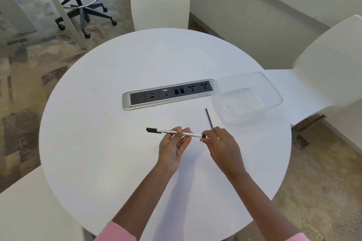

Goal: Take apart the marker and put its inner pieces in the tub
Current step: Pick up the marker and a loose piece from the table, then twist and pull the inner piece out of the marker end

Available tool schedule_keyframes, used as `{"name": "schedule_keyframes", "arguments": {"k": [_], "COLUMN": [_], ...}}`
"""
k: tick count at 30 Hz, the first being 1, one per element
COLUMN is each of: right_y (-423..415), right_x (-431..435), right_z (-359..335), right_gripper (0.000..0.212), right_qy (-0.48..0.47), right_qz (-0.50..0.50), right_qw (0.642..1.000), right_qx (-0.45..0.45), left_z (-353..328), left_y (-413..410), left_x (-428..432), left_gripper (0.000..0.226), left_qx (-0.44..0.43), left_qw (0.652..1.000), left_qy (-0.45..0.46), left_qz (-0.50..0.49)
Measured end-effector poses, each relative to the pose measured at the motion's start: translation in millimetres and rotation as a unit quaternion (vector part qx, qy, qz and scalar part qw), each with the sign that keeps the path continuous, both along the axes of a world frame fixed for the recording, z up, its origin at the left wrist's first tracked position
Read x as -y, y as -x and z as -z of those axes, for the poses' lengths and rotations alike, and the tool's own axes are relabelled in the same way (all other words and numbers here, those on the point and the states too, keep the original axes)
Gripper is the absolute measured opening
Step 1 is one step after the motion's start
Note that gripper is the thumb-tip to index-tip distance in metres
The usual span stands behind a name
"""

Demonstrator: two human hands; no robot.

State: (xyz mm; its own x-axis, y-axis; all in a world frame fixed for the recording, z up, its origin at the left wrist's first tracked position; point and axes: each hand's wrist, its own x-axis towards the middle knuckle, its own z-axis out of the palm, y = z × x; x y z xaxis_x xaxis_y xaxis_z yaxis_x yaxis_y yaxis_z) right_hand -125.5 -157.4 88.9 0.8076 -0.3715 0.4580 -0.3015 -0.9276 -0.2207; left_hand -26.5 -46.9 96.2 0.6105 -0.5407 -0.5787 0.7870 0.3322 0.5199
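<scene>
Looking down from the head cam, so just the one angle to go on: both hands are up over a round white desk (117, 162) with the marker (176, 133) held between them, roughly level and a bit above the surface. The left hand (172, 148) is palm-up, and its thumb and fingertips pinch the white barrel around the middle, right over the printed lettering. The right hand (221, 146) comes in from the other side and pinches the little black end piece at the marker's right tip. I honestly can't tell if that piece is seated or partly out. The black cap is on the far left end, sticking out past the left hand. A thin dark rod (209, 118) lies flat on the desk just behind the right hand, pointing away from the person. Its near end disappears behind the fingers, so I can't say if it touches them. It sits outside the clear plastic tub (270, 94), just beside the tub's near left corner. The tub stands on the right side of the desk, right up against the end of a silver and black socket strip (168, 93) set into the desk. Pink sleeves (115, 232) show at the bottom edge, white chairs (159, 0) stand around the desk, and a black swivel stool (82, 0) is off at the top left on the carpet.
</scene>
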Motion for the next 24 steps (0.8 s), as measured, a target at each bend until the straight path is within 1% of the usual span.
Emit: {"name": "schedule_keyframes", "arguments": {"k": [3,7,12,15,17,19,20,22,24], "right_y": [-0.7,-2.0,-2.5,-3.6,-4.7,-5.8,-6.4,-7.6,-7.8], "right_x": [8.0,16.4,19.7,19.0,17.6,15.1,14.5,16.1,19.0], "right_z": [-1.7,-5.2,-11.6,-12.4,-14.1,-19.1,-23.1,-28.9,-34.4], "right_gripper": [0.025,0.029,0.031,0.034,0.037,0.040,0.039,0.030,0.025], "right_qy": [0.024,0.040,0.002,-0.068,-0.141,-0.214,-0.247,-0.306,-0.368], "right_qz": [-0.032,-0.050,-0.048,-0.033,-0.034,-0.027,-0.019,-0.008,-0.001], "right_qw": [0.999,0.998,0.999,0.997,0.989,0.976,0.968,0.948,0.925], "right_qx": [-0.002,-0.007,-0.015,-0.021,-0.015,-0.026,-0.046,-0.084,-0.094], "left_z": [-2.0,-6.2,-11.4,-12.6,-13.3,-13.9,-14.4,-15.4,-16.6], "left_y": [3.5,5.1,6.7,7.7,7.8,7.5,7.4,6.7,5.9], "left_x": [4.0,9.3,14.9,17.6,18.5,18.8,18.9,19.7,20.7], "left_gripper": [0.007,0.007,0.011,0.013,0.015,0.016,0.016,0.017,0.018], "left_qx": [0.018,0.035,0.054,0.075,0.092,0.108,0.114,0.123,0.132], "left_qw": [1.000,0.999,0.998,0.996,0.995,0.993,0.993,0.991,0.990], "left_qy": [-0.007,-0.014,-0.016,-0.026,-0.031,-0.036,-0.038,-0.040,-0.042], "left_qz": [-0.009,-0.018,-0.026,-0.027,-0.026,-0.022,-0.020,-0.018,-0.016]}}
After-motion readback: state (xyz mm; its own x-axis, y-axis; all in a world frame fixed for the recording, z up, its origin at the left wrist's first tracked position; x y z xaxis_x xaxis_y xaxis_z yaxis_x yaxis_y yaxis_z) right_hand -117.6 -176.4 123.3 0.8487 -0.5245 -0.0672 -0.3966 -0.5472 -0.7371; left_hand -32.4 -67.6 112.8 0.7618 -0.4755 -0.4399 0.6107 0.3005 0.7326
